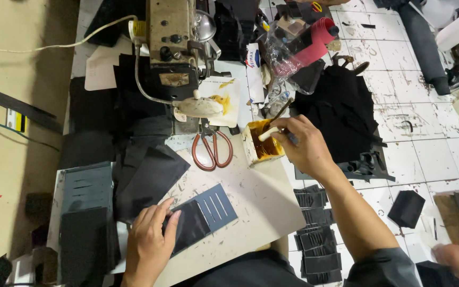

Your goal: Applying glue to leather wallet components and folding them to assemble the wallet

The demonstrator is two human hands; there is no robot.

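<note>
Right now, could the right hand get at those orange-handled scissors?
Probably yes: the scissors lie in the open on the table, beside the glue pot, but the right hand holds a brush.

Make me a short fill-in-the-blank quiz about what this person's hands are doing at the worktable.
1. The right hand holds a brush dipped into a small container of ____-coloured glue.
2. The left hand presses flat on a ____ piece of material on the table.
3. The tool with orange-brown handles lying beside the container is a pair of ____.

Missing words: yellow; black; scissors
</note>
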